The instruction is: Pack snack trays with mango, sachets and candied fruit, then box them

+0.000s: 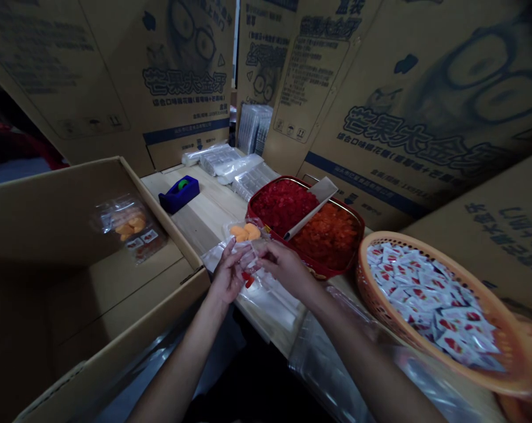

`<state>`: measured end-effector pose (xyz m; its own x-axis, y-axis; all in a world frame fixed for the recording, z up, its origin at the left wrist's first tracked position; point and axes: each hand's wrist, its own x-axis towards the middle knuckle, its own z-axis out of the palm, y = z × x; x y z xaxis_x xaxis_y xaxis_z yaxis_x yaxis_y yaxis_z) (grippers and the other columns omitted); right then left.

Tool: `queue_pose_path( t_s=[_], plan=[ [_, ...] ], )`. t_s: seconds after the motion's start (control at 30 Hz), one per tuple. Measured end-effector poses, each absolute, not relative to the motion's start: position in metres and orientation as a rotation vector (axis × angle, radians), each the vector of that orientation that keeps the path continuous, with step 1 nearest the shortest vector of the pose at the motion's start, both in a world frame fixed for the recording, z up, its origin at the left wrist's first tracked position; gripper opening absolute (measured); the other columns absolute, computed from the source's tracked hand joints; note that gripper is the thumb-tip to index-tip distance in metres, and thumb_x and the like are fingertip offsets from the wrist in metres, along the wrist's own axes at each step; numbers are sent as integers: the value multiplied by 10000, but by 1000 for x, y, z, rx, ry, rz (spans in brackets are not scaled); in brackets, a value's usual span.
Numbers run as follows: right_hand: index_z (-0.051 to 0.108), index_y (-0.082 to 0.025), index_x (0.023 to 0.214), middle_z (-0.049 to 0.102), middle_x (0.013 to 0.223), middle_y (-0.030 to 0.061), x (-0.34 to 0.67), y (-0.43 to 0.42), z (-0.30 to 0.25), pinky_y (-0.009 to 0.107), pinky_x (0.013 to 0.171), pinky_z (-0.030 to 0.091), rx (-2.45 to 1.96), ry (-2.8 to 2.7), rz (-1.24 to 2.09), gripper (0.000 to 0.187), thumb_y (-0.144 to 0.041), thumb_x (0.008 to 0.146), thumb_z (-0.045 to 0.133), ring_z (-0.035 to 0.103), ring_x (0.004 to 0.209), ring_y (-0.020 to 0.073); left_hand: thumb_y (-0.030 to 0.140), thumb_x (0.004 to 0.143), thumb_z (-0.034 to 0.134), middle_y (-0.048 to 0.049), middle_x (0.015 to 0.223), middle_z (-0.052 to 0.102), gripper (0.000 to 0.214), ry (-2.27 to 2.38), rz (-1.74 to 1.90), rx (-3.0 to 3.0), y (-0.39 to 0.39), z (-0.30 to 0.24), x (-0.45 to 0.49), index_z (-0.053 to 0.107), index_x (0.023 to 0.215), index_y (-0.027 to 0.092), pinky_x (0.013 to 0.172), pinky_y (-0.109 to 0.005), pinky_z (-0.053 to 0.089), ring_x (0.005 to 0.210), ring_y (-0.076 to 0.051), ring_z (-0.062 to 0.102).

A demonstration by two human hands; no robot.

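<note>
A clear plastic pack holds several orange candies at its far end. My left hand is closed around the near part of this pack. My right hand bends over it from the other side, its fingertips pinched at the clear plastic. Small red pieces show just beneath my fingers; whether they are inside the pack I cannot tell. Under both hands lie flat clear plastic bags on the wooden table. Right behind my right hand stands a red tray of red and orange pieces, split by a pale divider.
An orange basket of small white sachets stands to the right. On the left, an open cardboard box contains filled clear packs. A blue tape dispenser and stacked clear trays sit farther back, before tall printed cartons.
</note>
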<state>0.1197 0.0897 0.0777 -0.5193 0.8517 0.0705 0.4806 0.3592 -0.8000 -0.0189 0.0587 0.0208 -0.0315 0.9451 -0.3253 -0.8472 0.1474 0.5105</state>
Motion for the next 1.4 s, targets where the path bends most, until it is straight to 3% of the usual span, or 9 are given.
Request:
queue_pose_path(
  t_s=[0.13,0.43,0.63,0.83,1.13,1.4],
  plan=[
    [571,-169,696,525,797,19,146,94,85,223,671,373,-1379,-2301,804,75,-120,743,541,515,742,125,119,726,582,-72,1045,622,605,668,1444,189,58,20,-19,328,1251,277,844,-479,455,933,-227,616],
    [602,-187,822,529,869,24,154,82,73,227,673,356,-1420,-2593,691,158,-82,745,514,523,779,135,125,742,566,-72,1042,615,562,661,1449,211,59,18,-19,343,1237,268,867,-494,442,941,-235,615],
    [575,-166,720,526,790,17,158,90,74,230,681,370,-1361,-2295,883,77,-131,750,513,510,760,129,126,734,572,-65,1039,613,577,660,1456,199,59,18,-20,337,1238,278,855,-493,456,973,-240,603],
    [524,-172,731,507,673,-21,163,93,80,227,589,369,-1364,-1971,1089,37,-203,744,511,472,617,112,119,721,594,-70,1035,615,576,668,1454,185,60,16,-19,356,1221,280,857,-511,447,965,-248,607],
    [521,-160,729,530,802,23,149,151,103,233,695,370,-1403,-2119,355,60,-109,748,496,491,746,125,144,741,587,-82,1079,598,558,688,1448,191,59,16,-20,357,1229,288,859,-499,449,998,-252,594],
    [566,-121,997,557,976,119,153,225,101,235,722,373,-1847,-2432,58,303,-41,796,354,538,861,160,155,764,561,-95,1134,575,551,696,1436,201,56,14,-19,347,1250,301,866,-495,451,1045,-271,570]
  ],
)
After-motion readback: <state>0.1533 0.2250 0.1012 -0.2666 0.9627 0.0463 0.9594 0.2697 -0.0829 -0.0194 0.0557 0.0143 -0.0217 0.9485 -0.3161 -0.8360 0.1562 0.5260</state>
